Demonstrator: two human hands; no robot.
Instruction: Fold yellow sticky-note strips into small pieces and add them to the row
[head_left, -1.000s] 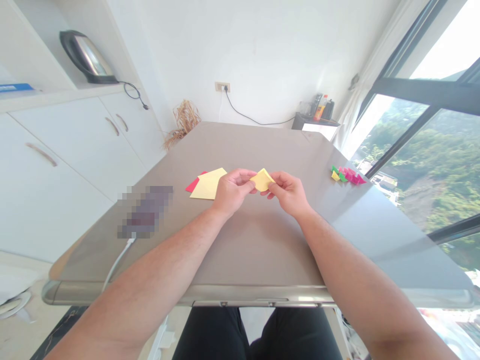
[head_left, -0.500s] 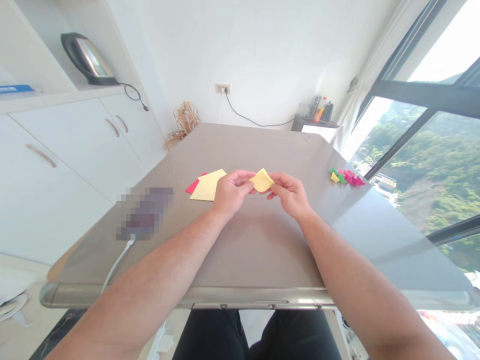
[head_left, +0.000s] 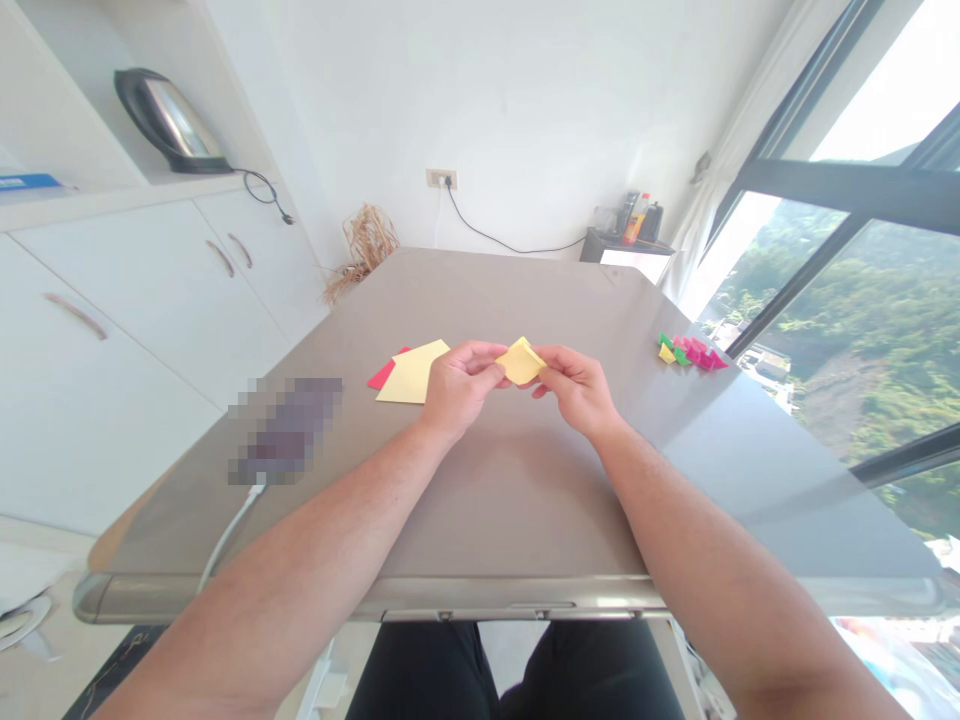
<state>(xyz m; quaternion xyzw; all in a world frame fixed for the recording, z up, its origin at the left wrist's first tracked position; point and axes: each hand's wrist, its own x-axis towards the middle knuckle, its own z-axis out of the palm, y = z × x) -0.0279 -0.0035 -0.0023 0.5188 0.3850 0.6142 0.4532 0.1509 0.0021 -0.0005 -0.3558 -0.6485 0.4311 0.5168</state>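
Over the desk [head_left: 517, 500], the left hand [head_left: 457, 385] and right hand [head_left: 576, 385] pinch a small yellow paper [head_left: 520, 363] between them, seemingly mid-fold; the next move likely calls for steady control of its edge. The right thumb covers less of it than earlier. Farther right sit colourful folded pieces [head_left: 691, 352].

Folded yellow paper [head_left: 520, 364], side corners hidden, red sheet [head_left: 382, 376] partly covered, dark object [head_left: 289, 430] pixelated beyond recognition
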